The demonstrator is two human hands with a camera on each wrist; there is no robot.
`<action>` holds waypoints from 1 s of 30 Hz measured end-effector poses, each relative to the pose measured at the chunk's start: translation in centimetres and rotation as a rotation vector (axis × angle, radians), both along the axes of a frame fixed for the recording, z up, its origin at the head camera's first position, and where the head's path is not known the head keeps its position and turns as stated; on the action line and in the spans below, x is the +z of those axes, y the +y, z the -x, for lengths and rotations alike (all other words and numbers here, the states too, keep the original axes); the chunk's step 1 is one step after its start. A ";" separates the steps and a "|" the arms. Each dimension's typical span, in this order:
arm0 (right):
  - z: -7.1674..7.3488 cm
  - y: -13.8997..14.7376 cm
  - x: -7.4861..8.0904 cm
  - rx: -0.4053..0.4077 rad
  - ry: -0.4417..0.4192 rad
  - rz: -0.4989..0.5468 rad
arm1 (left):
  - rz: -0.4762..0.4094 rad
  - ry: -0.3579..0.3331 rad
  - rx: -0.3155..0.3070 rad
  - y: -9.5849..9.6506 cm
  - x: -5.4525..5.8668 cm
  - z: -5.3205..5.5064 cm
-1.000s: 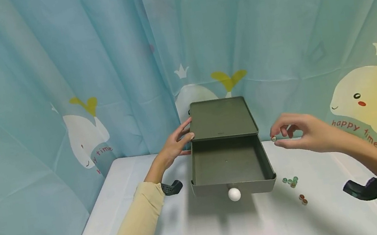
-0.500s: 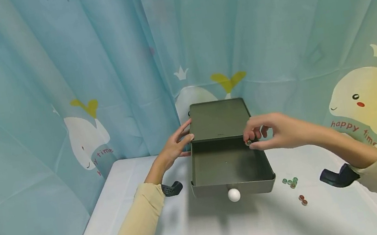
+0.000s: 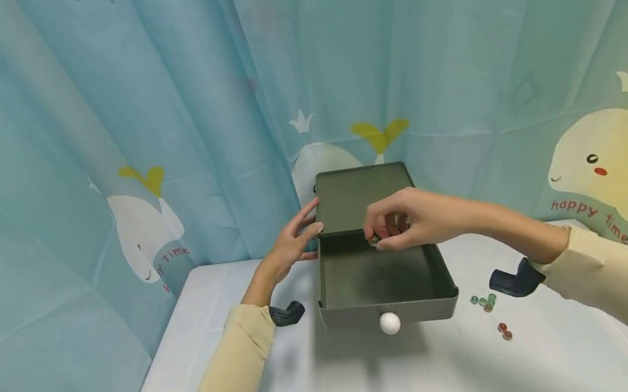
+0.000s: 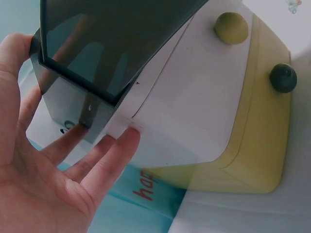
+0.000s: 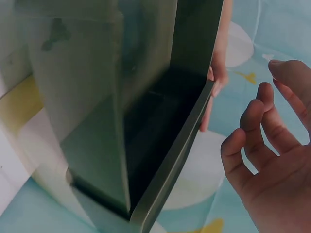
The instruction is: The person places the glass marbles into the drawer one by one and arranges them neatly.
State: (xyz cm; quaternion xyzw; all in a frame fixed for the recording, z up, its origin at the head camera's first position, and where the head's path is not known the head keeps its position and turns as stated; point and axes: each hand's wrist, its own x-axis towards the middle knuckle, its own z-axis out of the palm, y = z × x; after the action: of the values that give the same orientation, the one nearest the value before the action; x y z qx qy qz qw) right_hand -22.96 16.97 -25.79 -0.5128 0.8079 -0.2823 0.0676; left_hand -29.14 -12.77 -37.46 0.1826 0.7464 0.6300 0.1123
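Blue-green curtains (image 3: 169, 95) printed with whales and the words "happy time" hang behind a white-covered table (image 3: 454, 379), which I watch remotely through 3 cameras. On it stands a small drawer unit (image 3: 355, 206) with a dark green top (image 3: 343, 188); its green drawer (image 3: 351, 315) is pulled out, a white knob (image 3: 390, 323) on the front. Through the left wrist camera I make out a white drawer (image 4: 194, 97) with a yellow knob (image 4: 231, 28) and a yellow drawer (image 4: 257, 141) with a dark green knob (image 4: 283, 78). I see the right hand (image 3: 413, 218) over the green drawer, thumb and index finger pinching 1 small marble (image 3: 374, 240). The left hand (image 3: 288, 247) touches the unit's left side, fingers spread wide. Right of the drawer I see a cluster of mostly green marbles (image 3: 483, 301) and, nearer me, 2 red marbles (image 3: 507, 335) close together.
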 end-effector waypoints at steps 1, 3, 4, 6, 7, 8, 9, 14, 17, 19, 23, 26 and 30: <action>0.1 -0.3 0.0 0.008 -0.002 -0.002 | 0.002 0.000 0.002 0.0 0.1 0.0; 0.4 -0.8 0.0 0.027 -0.008 -0.005 | 0.003 -0.002 0.002 0.1 0.1 0.0; 0.5 -1.1 -0.1 0.035 -0.011 -0.009 | 0.002 -0.004 0.002 0.2 0.2 0.1; 0.8 -1.7 -0.2 0.053 -0.011 -0.013 | 0.003 -0.005 0.001 0.2 0.2 0.1; 0.9 -2.0 -0.2 0.061 -0.009 -0.013 | 0.004 -0.006 0.001 0.2 0.2 0.1; 1.1 -2.3 -0.3 0.069 -0.005 -0.011 | 0.005 -0.006 0.000 0.2 0.3 0.1; 1.2 -2.6 -0.4 0.076 0.000 -0.009 | 0.007 -0.007 0.001 0.2 0.3 0.1; 2.0 -3.9 -0.8 0.100 -0.010 0.009 | 0.013 -0.010 0.002 0.1 0.3 0.0; 2.4 -4.6 -1.2 0.120 -0.050 0.011 | 0.015 -0.012 0.004 0.1 0.2 0.0; 2.6 -5.0 -1.5 0.136 -0.078 0.010 | 0.018 -0.012 0.003 0.1 0.2 0.1; 2.8 -5.6 -2.1 0.148 -0.121 0.005 | 0.023 -0.009 0.008 0.1 0.1 0.1; 2.7 -5.9 -2.2 0.147 -0.147 -0.002 | 0.021 -0.006 0.011 0.1 0.1 0.0; 2.6 -6.3 -2.3 0.153 -0.158 -0.006 | 0.017 -0.005 0.012 0.0 0.1 0.0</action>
State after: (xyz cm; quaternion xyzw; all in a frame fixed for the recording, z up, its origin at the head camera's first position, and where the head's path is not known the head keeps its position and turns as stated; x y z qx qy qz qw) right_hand -25.56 10.68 -28.07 -0.5488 0.7595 -0.3134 0.1542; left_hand -29.15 -12.73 -37.39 0.1758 0.7524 0.6248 0.1121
